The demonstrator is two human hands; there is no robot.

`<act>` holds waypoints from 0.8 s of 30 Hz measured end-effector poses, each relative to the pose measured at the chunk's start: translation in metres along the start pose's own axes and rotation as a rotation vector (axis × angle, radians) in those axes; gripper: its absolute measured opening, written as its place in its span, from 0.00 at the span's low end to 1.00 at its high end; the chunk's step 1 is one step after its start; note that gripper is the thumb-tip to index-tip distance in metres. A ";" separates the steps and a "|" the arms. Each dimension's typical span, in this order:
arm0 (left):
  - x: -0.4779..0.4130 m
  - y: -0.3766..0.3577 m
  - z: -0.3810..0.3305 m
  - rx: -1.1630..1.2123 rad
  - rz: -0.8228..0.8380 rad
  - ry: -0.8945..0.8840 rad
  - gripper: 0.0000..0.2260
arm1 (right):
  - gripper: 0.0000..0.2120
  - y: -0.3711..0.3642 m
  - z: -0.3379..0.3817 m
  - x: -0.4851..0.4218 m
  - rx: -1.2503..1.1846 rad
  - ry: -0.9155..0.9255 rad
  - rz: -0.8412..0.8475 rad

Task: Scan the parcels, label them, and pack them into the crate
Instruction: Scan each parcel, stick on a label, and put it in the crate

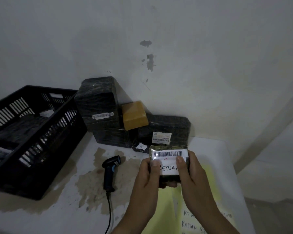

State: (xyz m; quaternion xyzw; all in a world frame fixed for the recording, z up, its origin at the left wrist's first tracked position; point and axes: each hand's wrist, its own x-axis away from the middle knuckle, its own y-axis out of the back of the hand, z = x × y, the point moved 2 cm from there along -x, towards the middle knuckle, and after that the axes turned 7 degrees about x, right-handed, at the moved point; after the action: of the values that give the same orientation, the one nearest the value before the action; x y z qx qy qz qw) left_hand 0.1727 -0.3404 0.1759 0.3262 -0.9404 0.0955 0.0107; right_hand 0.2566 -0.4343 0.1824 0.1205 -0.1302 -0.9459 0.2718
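Your left grip and right grip clasp a parcel, thumbs on its RETURN label; labelling seems done, so next carry it into the crate.

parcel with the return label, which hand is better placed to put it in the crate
Probably the left hand: both hands hold the parcel, but the crate stands to its left, so the right hand would have to cross over.

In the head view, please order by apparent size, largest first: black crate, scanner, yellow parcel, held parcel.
1. The black crate, clearly largest.
2. The held parcel, but it is nearest the camera, so unsure.
3. The scanner and the yellow parcel look about alike; I do not rank them.
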 end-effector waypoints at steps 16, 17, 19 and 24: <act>-0.003 0.047 0.014 -0.127 -0.091 -0.091 0.16 | 0.13 -0.042 -0.013 0.002 -0.063 -0.047 0.182; -0.006 0.051 0.013 -0.110 -0.094 -0.087 0.15 | 0.13 -0.046 -0.011 0.001 -0.071 -0.060 0.197; -0.011 0.064 0.010 -0.092 -0.096 -0.083 0.12 | 0.13 -0.056 -0.005 -0.003 -0.075 -0.047 0.219; -0.015 0.100 0.001 -0.087 -0.086 -0.077 0.18 | 0.12 -0.087 0.003 -0.013 -0.125 -0.100 0.196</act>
State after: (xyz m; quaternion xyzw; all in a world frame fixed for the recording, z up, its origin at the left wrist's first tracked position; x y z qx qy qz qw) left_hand 0.1235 -0.2546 0.1568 0.3692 -0.9284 0.0416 -0.0072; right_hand 0.2242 -0.3554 0.1604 0.0426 -0.0953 -0.9258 0.3632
